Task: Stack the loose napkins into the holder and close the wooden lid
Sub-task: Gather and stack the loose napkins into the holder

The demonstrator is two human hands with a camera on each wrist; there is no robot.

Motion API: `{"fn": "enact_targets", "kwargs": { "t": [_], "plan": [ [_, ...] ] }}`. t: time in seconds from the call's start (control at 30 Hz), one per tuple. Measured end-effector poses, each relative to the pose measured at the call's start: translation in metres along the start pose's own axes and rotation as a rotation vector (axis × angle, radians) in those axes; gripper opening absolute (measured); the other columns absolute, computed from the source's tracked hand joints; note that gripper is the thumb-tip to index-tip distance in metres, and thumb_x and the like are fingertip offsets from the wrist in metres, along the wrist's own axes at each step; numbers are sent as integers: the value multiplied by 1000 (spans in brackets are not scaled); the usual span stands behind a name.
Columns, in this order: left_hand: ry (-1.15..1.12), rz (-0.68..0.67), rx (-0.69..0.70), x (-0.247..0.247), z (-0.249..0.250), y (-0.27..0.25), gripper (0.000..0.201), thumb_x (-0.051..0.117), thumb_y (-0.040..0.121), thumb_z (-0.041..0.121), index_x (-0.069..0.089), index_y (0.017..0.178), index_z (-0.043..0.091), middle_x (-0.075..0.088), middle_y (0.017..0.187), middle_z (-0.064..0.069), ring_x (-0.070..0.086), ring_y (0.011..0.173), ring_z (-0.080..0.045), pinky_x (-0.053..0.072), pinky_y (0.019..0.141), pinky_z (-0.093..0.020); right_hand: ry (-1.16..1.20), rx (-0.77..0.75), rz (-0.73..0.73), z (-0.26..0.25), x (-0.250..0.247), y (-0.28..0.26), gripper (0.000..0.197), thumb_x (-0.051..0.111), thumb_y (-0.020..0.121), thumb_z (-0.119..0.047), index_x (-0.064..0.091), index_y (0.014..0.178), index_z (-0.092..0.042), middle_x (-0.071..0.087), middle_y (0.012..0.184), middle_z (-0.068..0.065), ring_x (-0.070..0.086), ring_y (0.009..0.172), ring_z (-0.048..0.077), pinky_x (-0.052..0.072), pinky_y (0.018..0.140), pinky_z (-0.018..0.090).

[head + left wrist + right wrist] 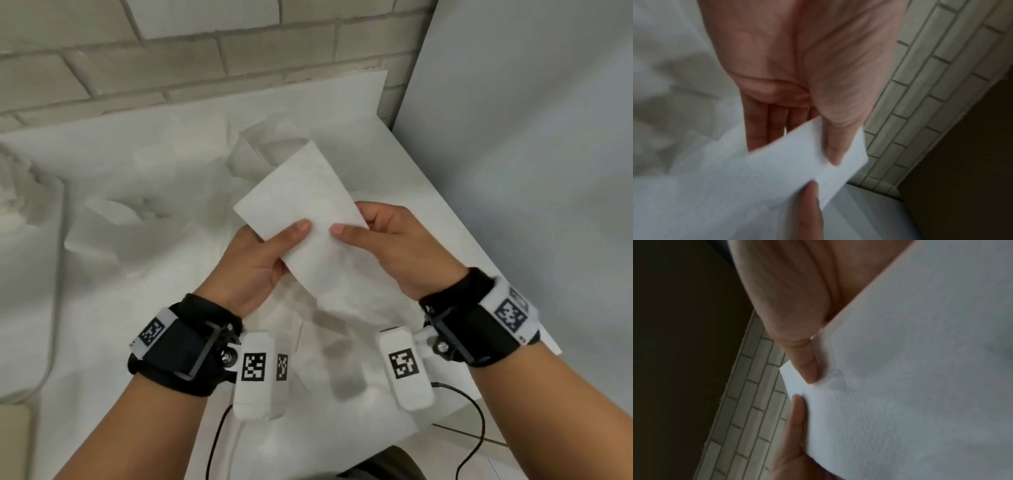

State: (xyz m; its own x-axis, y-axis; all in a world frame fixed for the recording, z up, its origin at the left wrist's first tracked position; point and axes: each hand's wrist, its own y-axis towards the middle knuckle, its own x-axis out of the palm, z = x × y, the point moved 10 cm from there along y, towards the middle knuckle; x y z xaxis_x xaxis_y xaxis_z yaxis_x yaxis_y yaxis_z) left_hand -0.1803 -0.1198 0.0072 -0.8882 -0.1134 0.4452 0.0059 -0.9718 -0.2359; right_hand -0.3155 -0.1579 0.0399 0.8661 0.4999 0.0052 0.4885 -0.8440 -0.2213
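I hold one folded white napkin (308, 209) up over the white table (144, 308) with both hands. My left hand (274, 250) pinches its left edge, thumb on top and fingers underneath. On the right edge, my right hand (370, 236) pinches it the same way. In the left wrist view the left hand (793, 123) grips the napkin (756, 186). The right wrist view shows the right hand (805, 360) with its thumb pressed on the napkin (900, 386). More loose napkins (116, 212) lie on the table. I cannot make out the holder or the wooden lid.
Crumpled white paper (267, 144) lies beyond the hands and more (13, 185) at the far left. A brick wall (171, 51) stands behind the table, a plain panel (513, 137) on the right. A beige corner (13, 442) shows bottom left. Black cables (479, 421) hang from the wrist cameras.
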Motion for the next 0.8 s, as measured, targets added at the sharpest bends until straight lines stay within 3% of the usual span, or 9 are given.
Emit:
{"fn": "enact_targets", "kwargs": {
  "t": [0.13,0.23,0.33,0.37,0.43,0.5,0.63,0.8],
  "plan": [
    [37,224,147,-30,21,-12,21,61,95,13,67,116,11,75,113,-4,71,109,-21,58,82,-33,-21,29,-21,16,13,0,21,65,92,-8,63,105,9,71,104,24,69,85,27,57,77,38],
    [15,348,230,-56,36,-25,18,59,99,12,68,114,14,75,113,-1,71,108,-19,58,80,-30,-104,46,-95,26,17,-5,22,73,87,-9,65,105,-1,75,103,10,72,90,21,58,80,32],
    [-39,430,308,-85,56,-38,20,59,99,10,70,116,10,74,117,-3,70,111,-19,57,84,-28,-577,144,-259,53,22,-18,64,86,71,-39,55,126,-26,65,118,-11,61,109,5,47,90,23],
    [-52,449,326,-94,62,-42,19,59,99,9,72,113,10,74,117,-4,70,111,-19,57,86,-28,-750,194,-320,65,23,-24,84,86,65,-51,44,136,-33,56,127,-14,53,118,3,43,96,23],
    [-48,478,340,-112,68,-49,17,60,98,9,74,107,12,75,115,-3,70,110,-18,56,88,-28,-1020,245,-384,87,25,-35,115,82,58,-66,21,150,-35,39,142,-10,39,131,11,35,110,33],
    [-10,499,320,-127,69,-52,16,61,97,10,70,111,11,74,116,-2,70,110,-18,56,90,-30,-1170,233,-300,97,21,-33,123,75,59,-74,12,154,-28,32,147,-2,34,135,20,31,113,40],
    [71,543,219,-147,48,-56,15,66,94,14,71,108,10,77,108,-3,73,102,-20,60,84,-33,-1123,295,15,88,-6,-28,119,65,61,-83,18,150,-21,39,140,5,41,130,27,38,107,45],
    [124,549,117,-153,16,-54,18,70,91,15,72,107,6,77,106,-11,73,100,-28,58,88,-40,-1224,195,-17,81,14,-39,107,64,60,-84,28,139,-21,40,129,0,44,120,22,42,102,41]
  ]
}}
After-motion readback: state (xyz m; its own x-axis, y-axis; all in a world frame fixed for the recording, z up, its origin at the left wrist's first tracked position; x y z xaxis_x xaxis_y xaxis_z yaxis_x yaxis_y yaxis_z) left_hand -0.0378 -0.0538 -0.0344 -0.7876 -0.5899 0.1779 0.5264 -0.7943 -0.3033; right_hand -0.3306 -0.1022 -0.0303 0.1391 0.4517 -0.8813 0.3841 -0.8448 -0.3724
